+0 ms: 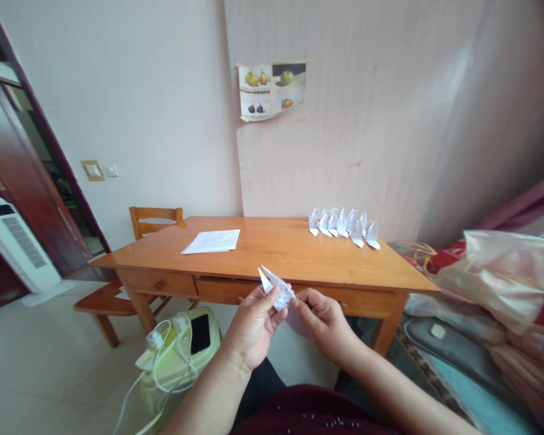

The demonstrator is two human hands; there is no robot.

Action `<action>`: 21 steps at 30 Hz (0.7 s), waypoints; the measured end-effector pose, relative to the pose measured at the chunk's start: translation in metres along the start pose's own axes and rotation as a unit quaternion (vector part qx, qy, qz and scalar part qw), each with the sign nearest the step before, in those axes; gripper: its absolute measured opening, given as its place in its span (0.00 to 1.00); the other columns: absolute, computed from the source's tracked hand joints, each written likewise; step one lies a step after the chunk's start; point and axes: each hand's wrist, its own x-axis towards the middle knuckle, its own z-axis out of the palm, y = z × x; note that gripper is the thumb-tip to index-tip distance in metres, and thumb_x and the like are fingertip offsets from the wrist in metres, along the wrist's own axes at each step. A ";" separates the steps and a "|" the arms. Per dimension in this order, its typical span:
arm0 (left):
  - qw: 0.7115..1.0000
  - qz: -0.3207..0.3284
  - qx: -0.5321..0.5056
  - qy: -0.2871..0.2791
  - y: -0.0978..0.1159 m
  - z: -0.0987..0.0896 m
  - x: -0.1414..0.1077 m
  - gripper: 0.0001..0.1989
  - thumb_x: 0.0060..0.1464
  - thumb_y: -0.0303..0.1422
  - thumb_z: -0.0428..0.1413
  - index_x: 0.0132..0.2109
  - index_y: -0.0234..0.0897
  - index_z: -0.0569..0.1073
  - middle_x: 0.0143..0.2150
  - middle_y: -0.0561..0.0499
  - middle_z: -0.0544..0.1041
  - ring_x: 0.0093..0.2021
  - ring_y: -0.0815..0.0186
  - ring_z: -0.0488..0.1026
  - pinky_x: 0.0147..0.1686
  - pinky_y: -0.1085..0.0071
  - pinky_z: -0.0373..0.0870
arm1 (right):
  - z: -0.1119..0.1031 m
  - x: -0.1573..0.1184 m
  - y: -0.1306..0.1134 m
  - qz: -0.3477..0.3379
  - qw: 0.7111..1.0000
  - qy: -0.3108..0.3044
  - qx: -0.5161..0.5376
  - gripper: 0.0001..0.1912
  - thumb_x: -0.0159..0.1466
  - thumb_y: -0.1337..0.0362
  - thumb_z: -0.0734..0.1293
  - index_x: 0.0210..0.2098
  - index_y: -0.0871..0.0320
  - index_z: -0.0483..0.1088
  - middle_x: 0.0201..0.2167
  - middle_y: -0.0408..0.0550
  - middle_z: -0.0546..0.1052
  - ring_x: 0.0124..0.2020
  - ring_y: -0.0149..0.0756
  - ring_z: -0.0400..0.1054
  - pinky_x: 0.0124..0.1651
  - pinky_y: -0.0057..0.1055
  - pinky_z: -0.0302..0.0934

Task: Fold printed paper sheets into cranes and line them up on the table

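Between my two hands, in front of the table's near edge, is a folded paper piece (281,296) with printed marks and two long points sticking up to the left. My left hand (256,323) grips its body between thumb and fingers. With thumb and forefinger, my right hand (321,315) pinches the paper's right corner. Several folded paper figures (342,223) stand grouped at the table's back right. Farther left on the table lies a stack of printed paper sheets (211,241).
The wooden table (272,260) has drawers along its front. A chair (156,219) stands behind its left end. At my lower left, a green stool-like box (208,356) carries a phone (200,334) and white cables. Plastic bags (494,272) are piled at right.
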 end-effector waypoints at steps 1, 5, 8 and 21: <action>1.000 0.003 0.012 0.000 0.000 0.001 -0.001 0.15 0.52 0.31 0.68 0.46 0.33 0.78 0.48 0.43 0.79 0.39 0.70 0.76 0.32 0.80 0.74 | -0.001 0.000 -0.001 0.002 1.000 0.001 0.004 0.17 0.69 0.51 0.64 0.33 0.57 0.71 0.27 0.44 0.70 0.27 0.31 0.60 0.28 0.26 0.56; 0.998 0.011 0.057 0.013 -0.002 0.000 -0.002 0.15 0.48 0.30 0.69 0.44 0.34 0.79 0.42 0.48 0.78 0.34 0.74 0.71 0.28 0.82 0.66 | -0.003 0.002 -0.005 0.016 0.999 -0.001 0.028 0.16 0.69 0.51 0.65 0.33 0.57 0.71 0.25 0.42 0.69 0.25 0.30 0.59 0.27 0.26 0.56; 0.998 0.011 0.067 0.004 -0.003 -0.001 -0.001 0.14 0.48 0.32 0.70 0.42 0.33 0.80 0.41 0.47 0.78 0.33 0.74 0.69 0.26 0.80 0.61 | -0.003 0.002 -0.009 0.025 0.998 -0.003 0.060 0.17 0.68 0.50 0.65 0.33 0.58 0.71 0.24 0.42 0.68 0.24 0.29 0.59 0.27 0.26 0.55; 0.998 0.003 0.065 -0.003 0.000 0.000 -0.001 0.14 0.47 0.31 0.69 0.43 0.33 0.81 0.41 0.47 0.79 0.33 0.73 0.70 0.27 0.81 0.62 | -0.004 0.003 -0.012 0.044 0.992 -0.029 0.111 0.19 0.67 0.47 0.66 0.32 0.58 0.68 0.23 0.39 0.65 0.23 0.27 0.56 0.25 0.26 0.52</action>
